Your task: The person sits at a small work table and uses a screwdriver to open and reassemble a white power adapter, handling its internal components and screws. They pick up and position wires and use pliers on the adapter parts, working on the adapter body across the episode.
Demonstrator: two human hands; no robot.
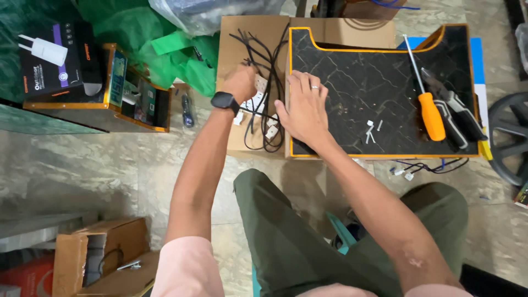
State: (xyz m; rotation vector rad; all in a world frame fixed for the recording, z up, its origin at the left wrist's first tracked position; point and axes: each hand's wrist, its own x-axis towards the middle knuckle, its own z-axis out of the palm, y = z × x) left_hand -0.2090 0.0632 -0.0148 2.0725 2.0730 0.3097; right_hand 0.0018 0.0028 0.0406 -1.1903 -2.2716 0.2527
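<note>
My left hand (241, 82) is curled around the black cables (263, 60) on the cardboard (234, 44), top centre. My right hand (303, 110) lies spread flat on the dark marbled board (379, 82) just beside them.

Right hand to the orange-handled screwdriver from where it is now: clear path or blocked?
Probably yes. The right hand lies flat on the dark board, and the orange-handled screwdriver lies on the same board further right. Only a few small white clips lie between them, low and off to the side.
</note>
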